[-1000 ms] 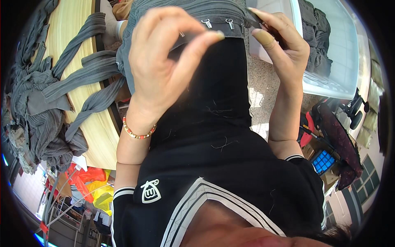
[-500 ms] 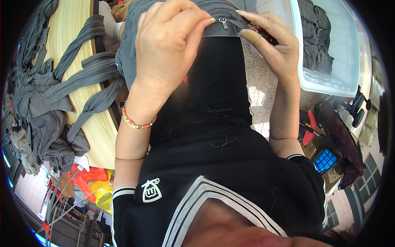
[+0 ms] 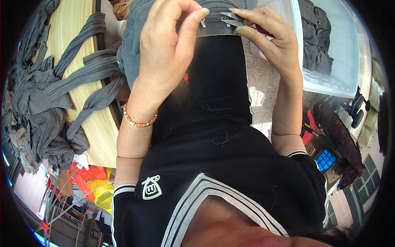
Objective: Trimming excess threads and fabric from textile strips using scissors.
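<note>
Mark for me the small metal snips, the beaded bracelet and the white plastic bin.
small metal snips (image 3: 231, 18), head view, on the blades by the right hand's fingertips.
beaded bracelet (image 3: 139, 120), head view, on the beads across the left wrist.
white plastic bin (image 3: 329, 84), head view, on its near rim.

Bright daylight, sharp centre, heavy fisheye bending.
Sunlit floor patch (image 3: 257, 99) glares; black vignette rings the frame; edges blur slightly.

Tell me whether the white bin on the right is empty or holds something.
Holds something: dark grey garments are piled inside the white bin, well below full.
</note>
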Demonstrator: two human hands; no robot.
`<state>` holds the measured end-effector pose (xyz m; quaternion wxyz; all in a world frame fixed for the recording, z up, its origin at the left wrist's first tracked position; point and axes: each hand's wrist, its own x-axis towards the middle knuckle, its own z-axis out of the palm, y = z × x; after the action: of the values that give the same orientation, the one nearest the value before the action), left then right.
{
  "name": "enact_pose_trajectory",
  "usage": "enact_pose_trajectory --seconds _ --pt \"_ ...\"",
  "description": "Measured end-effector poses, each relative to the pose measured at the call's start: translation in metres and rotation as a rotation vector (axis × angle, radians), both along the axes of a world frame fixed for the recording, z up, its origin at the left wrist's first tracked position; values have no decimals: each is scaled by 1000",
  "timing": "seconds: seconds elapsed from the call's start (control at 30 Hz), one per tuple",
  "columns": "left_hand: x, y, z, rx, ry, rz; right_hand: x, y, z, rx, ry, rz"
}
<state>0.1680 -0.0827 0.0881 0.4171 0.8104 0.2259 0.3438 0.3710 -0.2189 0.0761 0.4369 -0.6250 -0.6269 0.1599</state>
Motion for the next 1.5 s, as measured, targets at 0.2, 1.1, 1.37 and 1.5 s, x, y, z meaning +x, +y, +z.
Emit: enact_pose_trajectory --seconds 0.2,1.1,1.37,1.5 --pt "4 -2 7 386 137 -36 -2 -4 -1 -34 33 -76" --pt "-3 -5 0 245 7 -60 -3 8 11 -47 -37 19" --pt "-29 5 -19 410 41 -46 -1 -16 -20 -69 584 -82" --pt "-38 6 -13 347 42 -58 -6 -24 -42 -146 659 -94"
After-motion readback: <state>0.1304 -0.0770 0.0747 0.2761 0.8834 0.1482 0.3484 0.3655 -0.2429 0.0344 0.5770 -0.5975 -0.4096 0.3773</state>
